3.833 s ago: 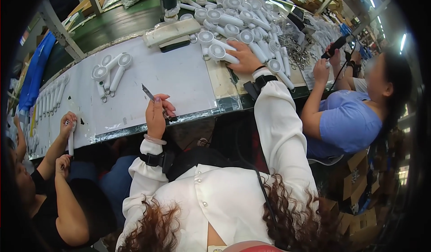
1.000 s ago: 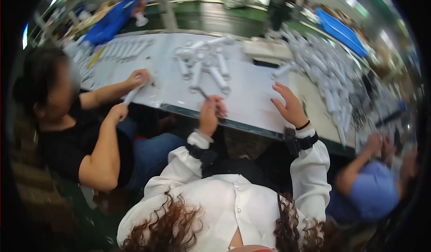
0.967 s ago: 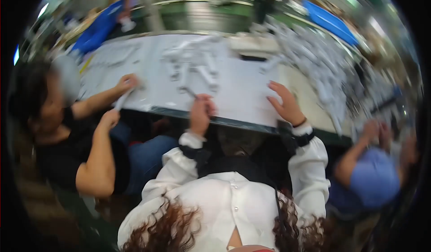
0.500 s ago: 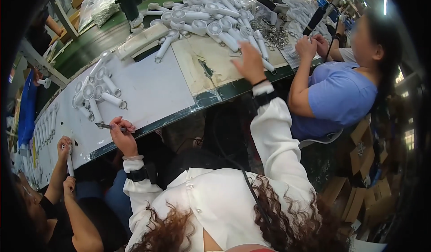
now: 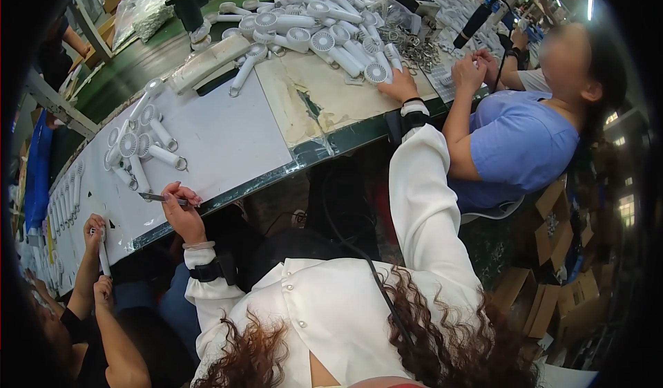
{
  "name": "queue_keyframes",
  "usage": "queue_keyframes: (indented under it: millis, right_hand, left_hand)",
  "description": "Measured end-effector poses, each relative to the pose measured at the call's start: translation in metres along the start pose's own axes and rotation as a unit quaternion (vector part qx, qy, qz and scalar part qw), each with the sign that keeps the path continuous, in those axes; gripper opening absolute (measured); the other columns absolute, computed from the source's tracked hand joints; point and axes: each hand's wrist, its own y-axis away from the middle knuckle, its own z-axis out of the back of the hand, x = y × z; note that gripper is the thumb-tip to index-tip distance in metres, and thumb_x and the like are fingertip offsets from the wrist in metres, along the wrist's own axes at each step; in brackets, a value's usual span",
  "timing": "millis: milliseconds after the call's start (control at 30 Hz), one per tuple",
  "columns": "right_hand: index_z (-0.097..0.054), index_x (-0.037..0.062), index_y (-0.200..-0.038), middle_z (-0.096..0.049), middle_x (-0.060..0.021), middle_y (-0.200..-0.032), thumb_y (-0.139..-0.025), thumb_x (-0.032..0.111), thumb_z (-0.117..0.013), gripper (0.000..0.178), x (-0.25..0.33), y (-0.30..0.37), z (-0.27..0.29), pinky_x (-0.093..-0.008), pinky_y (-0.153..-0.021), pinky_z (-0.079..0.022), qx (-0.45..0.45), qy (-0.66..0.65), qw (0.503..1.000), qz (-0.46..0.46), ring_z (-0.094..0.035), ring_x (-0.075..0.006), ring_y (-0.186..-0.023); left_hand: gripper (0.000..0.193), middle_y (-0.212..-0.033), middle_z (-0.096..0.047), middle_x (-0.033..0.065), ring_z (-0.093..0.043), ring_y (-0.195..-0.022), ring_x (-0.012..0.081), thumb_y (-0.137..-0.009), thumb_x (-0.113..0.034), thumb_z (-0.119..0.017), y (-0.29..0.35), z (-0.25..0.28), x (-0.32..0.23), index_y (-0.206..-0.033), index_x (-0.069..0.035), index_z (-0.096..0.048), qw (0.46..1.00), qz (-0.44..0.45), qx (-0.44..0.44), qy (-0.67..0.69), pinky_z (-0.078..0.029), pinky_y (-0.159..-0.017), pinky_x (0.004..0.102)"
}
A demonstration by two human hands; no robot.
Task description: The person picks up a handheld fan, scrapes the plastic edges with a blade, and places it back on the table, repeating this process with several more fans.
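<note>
My left hand (image 5: 182,213) is closed around a slim dark tool with a pointed end (image 5: 153,197), held just above the bench's near edge; its exact kind is unclear. Beyond it, a small group of white handheld fans (image 5: 129,144) with metal rings lies on the white sheet. At the near right side of a big fan pile (image 5: 324,41), my right hand (image 5: 400,87) has its fingers closed on a white handheld fan (image 5: 376,74). The palm hides most of that fan's handle.
Metal rings (image 5: 418,55) lie heaped beside the pile. A person in blue (image 5: 525,136) works close on my right, another person (image 5: 128,333) on my left. A long white strip (image 5: 207,65) and a dark machine post (image 5: 186,4) stand beyond the sheet.
My right hand has come down from above the bench, moved slightly right and closed on a fan at the pile's edge. The left hand still holds the pointed tool, shifted slightly left.
</note>
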Motion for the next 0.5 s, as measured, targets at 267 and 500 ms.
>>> queue_keyframes:
  millis: [267,500]
  right_hand:
    - [-0.059,0.0042,-0.109,-0.055,-0.0206,-0.11,-0.065,0.035,-0.066,0.054,0.009,0.004,-0.011,-0.0431,-0.094,-0.043,-0.111,0.015,0.994,-0.008,-0.053,-0.036,-0.108]
    - [-0.059,0.0069,-0.107,-0.058,-0.0182,-0.111,-0.069,0.032,-0.067,0.045,0.014,0.01,-0.01,-0.046,-0.091,-0.043,-0.088,0.022,0.994,-0.063,-0.053,-0.0374,-0.107]
  left_hand:
    - [0.037,-0.069,-0.049,0.0075,-0.046,-0.06,0.0138,-0.101,-0.034,-0.032,-0.002,0.001,0.001,-0.104,0.0,-0.047,1.0,-0.005,0.011,-0.002,-0.042,-0.06,0.0269]
    - [0.036,-0.07,-0.049,0.0076,-0.046,-0.061,0.0142,-0.101,-0.033,-0.032,0.001,0.001,0.001,-0.105,-0.001,-0.048,1.0,0.005,-0.003,0.005,-0.042,-0.06,0.0271]
